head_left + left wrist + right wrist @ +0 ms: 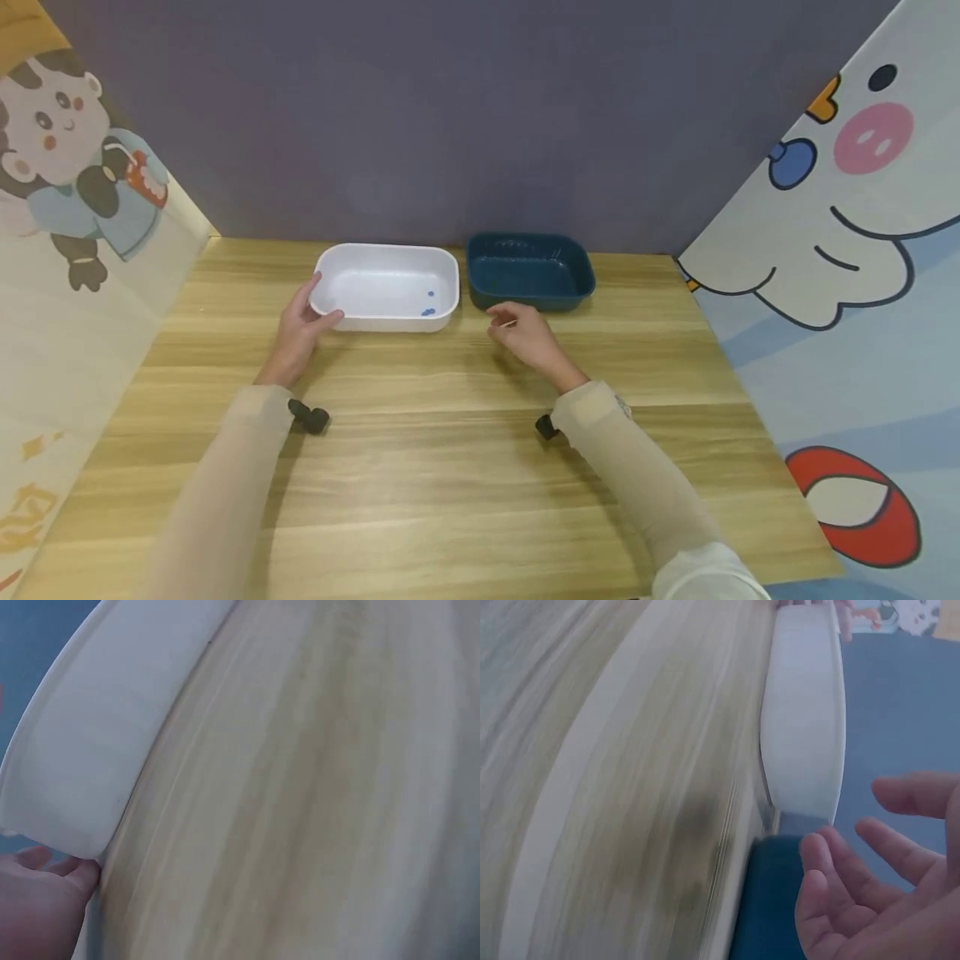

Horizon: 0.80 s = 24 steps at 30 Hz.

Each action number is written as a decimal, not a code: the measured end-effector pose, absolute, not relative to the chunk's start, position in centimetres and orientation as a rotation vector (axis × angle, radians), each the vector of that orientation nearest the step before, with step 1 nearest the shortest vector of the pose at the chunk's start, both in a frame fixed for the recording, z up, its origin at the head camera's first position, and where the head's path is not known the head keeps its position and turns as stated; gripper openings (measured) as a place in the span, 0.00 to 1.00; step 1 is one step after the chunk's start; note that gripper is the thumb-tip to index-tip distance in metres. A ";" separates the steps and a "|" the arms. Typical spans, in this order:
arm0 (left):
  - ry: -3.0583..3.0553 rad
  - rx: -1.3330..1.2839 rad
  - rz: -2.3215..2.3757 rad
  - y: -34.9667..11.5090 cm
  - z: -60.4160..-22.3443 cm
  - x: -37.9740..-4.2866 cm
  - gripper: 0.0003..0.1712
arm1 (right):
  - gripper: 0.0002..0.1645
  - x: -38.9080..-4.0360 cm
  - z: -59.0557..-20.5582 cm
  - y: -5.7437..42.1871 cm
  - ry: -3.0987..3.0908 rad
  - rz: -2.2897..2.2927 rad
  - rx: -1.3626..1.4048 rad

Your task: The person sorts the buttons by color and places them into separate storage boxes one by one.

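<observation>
A white rectangular tub (367, 323) stands on the table, with several small blue pieces (428, 312) lying at its right end; they are too small to identify. My left hand (296, 329) holds the tub's left front corner, thumb at the front rim and fingers along the left side. The left wrist view shows those fingers (79, 874) against the tub's corner. In front of a dark teal tub (528, 302) hovers my right hand (525, 335), fingers loosely bent. The right wrist view shows its thumb and fingers (900, 851) apart, with no object visible between them.
The two tubs stand side by side at the back of the wood-grain table (420, 467), near a grey upright panel (465, 117). Cartoon-printed panels flank the table on the left (112, 350) and right (787, 367).
</observation>
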<state>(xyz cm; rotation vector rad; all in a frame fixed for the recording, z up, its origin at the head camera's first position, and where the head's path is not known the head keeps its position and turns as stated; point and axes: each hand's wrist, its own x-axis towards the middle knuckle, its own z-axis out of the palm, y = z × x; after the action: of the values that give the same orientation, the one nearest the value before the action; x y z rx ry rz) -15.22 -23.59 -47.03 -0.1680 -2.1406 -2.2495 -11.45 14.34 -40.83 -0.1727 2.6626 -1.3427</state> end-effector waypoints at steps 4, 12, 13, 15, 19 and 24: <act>-2.305 -0.223 -2.164 -23.6 -46.2 -15.1 0.54 | 0.35 -11.9 -40.7 12.7 2.631 -1.321 -0.211; -2.496 -0.200 -2.052 -23.0 -43.6 -13.8 0.57 | 0.42 -12.4 -40.6 9.6 2.702 -1.230 -0.260; -2.509 -0.203 -2.039 -22.9 -43.6 -13.7 0.57 | 0.42 -12.4 -40.6 9.4 2.712 -1.218 -0.266; -2.533 -0.204 -2.005 -22.9 -43.3 -13.6 0.57 | 0.43 -12.3 -40.7 9.0 2.721 -1.198 -0.273; -2.570 -0.177 -1.957 -22.9 -42.9 -13.5 0.57 | 0.44 -12.2 -40.8 8.6 2.712 -1.188 -0.267; -2.578 -0.165 -1.938 -23.3 -43.6 -14.0 0.58 | 0.45 -12.1 -40.9 8.0 2.696 -1.183 -0.263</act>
<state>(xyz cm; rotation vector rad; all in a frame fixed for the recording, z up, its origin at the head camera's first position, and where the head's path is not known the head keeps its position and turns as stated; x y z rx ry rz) -13.96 -23.30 -43.59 -0.1654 -2.5783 -1.9376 -12.10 8.05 -40.87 -0.2626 2.6962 -1.1831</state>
